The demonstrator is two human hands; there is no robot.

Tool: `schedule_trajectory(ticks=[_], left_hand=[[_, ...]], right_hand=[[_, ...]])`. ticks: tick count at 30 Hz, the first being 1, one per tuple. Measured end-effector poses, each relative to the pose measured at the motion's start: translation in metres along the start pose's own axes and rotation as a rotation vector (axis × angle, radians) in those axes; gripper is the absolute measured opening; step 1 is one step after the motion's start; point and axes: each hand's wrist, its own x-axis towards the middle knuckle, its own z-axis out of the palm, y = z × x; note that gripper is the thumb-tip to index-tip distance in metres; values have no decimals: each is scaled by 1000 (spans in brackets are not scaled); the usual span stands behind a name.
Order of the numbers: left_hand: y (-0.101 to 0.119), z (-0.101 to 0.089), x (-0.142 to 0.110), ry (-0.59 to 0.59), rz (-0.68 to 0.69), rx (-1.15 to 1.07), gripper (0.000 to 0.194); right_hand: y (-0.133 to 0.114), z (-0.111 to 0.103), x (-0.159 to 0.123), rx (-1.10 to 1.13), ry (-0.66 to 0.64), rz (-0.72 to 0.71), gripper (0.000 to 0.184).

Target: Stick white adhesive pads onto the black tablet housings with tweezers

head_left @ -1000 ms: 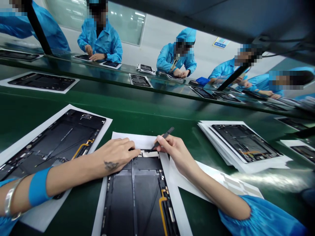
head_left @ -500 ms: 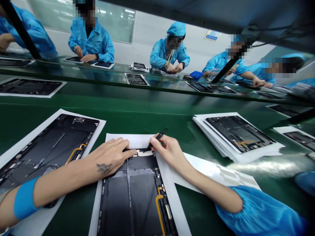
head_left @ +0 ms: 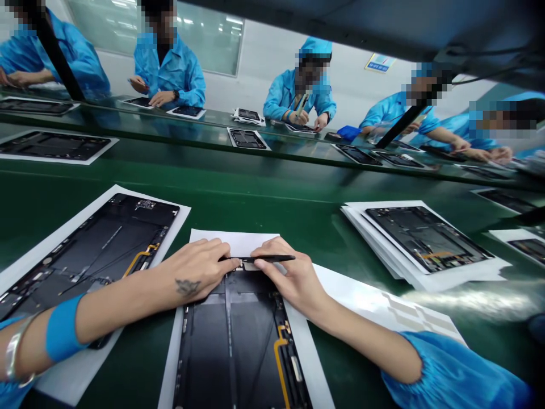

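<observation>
In front of me a black tablet housing (head_left: pixel 251 329) lies on a white sheet, an orange flex cable (head_left: pixel 279 358) along its right side. My left hand (head_left: pixel 208 264) grips the housing's top left edge, fingers curled and thumb stretched along the edge. In my right hand (head_left: pixel 283 272) are slim black tweezers (head_left: pixel 275 258), held level over the top edge, their tip near my left thumb. A pale strip (head_left: pixel 253 266) on the top edge is partly covered by my right fingers.
To the left another tablet housing (head_left: pixel 106 244) lies on white paper, partly under my left forearm. A stack of sheets (head_left: pixel 374 250) bearing a housing (head_left: pixel 430 238) stands at right. A sheet with grey patches (head_left: pixel 357 295) lies under my right forearm. Co-workers (head_left: pixel 170 74) sit across the green bench (head_left: pixel 255 199).
My right hand has tipped the tweezers from slanting down at the pale strip to lying level, and its fingers now rest over the strip. My left hand stays on the edge. The view shifted slightly.
</observation>
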Motion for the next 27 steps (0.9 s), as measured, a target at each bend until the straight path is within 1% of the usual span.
schedule_trajectory(ticks=[4,10,14,17,19,21,22,25,27], left_hand=[[0,-1,0,-17,-5,-6,29],[-2,0,1,-24,14,10,31],[-2,0,1,-21,7,11,31],[-3,1,-1,-14,-8,-27,33],[-4,2,-1,17,5,-69,33],[-4,4,-1,47,32,-87,33],[-3,5,0,51,44,-78,33],[-1,7,1,23,53,-2,32],[0,7,2,12,59,36,37]], right_hand=[[-1,-1,-1,20,-24,-57,13],[0,-1,-1,12,-9,-10,15],[2,1,-1,-1,-12,-49,13],[1,1,0,15,-34,-76,13],[-1,-3,1,44,-57,-59,15],[-4,-9,2,77,-58,9,19],[-5,-13,1,88,-45,71,22],[-3,-25,-3,108,52,345,32],[1,-29,-8,133,118,517,38]])
